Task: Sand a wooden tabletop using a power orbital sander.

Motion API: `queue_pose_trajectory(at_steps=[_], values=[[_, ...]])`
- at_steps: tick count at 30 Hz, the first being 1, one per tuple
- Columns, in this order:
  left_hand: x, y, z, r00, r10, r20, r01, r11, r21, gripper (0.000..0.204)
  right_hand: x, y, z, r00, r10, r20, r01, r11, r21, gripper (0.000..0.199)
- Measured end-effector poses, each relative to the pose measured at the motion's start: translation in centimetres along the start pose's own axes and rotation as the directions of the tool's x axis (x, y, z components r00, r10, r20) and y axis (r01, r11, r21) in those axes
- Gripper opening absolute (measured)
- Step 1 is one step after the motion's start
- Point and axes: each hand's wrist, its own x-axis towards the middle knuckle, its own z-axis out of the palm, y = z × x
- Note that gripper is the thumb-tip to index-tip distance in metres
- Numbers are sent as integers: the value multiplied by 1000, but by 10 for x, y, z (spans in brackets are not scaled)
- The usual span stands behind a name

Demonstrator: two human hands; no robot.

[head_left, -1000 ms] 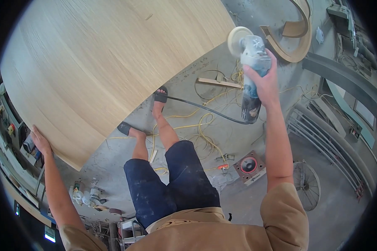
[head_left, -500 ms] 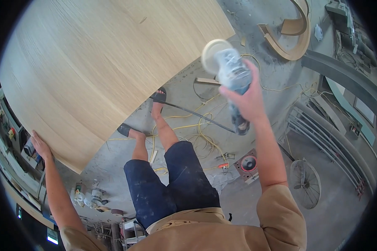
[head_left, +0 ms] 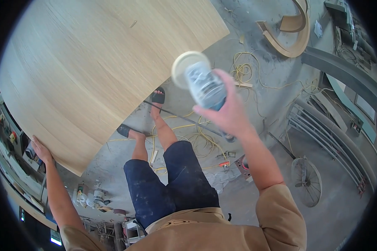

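A large curved pale plywood panel fills the upper left of the head view. My left hand grips its lower left edge. My right hand is raised and holds a blue-grey angle grinder with a round pale sanding disc at its front end, close to the panel's right edge but apart from it. The tool's black cable trails down to the floor behind my legs.
Yellow cords lie tangled on the dusty concrete floor. Curved wooden pieces rest at the upper right, metal rails at the right, a fan guard at lower right. Bottles and tools sit at lower left.
My right hand has swung the grinder leftward and closer to the camera, toward the panel's edge. My left hand has stayed on the panel.
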Motion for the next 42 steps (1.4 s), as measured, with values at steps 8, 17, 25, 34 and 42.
queue_pose_trajectory(at_steps=[8,17,25,34,42], values=[[0,-11,-4,1000,12,-5,-12,1000,1,66,29,33,-35,964,-44,-264,65,995,71,96],[-17,25,17,999,16,-41,-17,999,-44,66,27,21,-25,963,-21,-270,42,996,73,90],[-12,20,3,999,-14,-34,13,1000,-20,67,-49,-34,101,997,-32,-66,37,996,80,95],[-15,38,12,999,-47,-24,47,999,-7,70,-111,-66,220,971,-207,116,211,977,-17,93],[-23,51,9,997,-50,-63,47,997,-54,68,-117,-66,226,968,-207,141,217,974,-61,95]])
